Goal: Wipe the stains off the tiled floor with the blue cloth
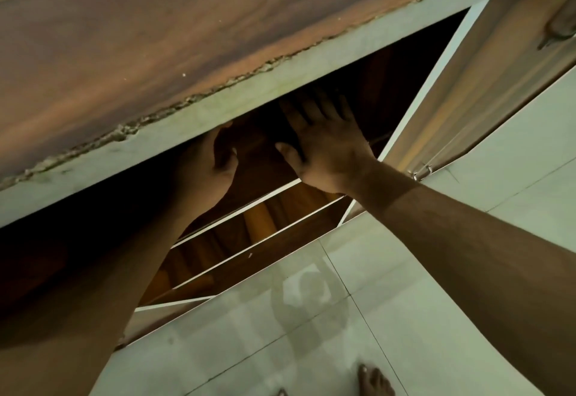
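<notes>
Reaching both into the dark cabinet (405,61), right hand (327,149) spread flat, left hand (212,161) loosely curled, perhaps empty; feel slowly for the blue cloth, unseen here.

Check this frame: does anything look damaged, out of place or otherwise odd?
Yes. The countertop's front edge is chipped and ragged where brown surface meets pale rim. The blue cloth is not visible; the left hand and right hand reach into the open cabinet. Faint smears mark the tiled floor.

Single head view, steeply downward, close over an open cabinet (358,108); tiled floor (311,317) below
</notes>
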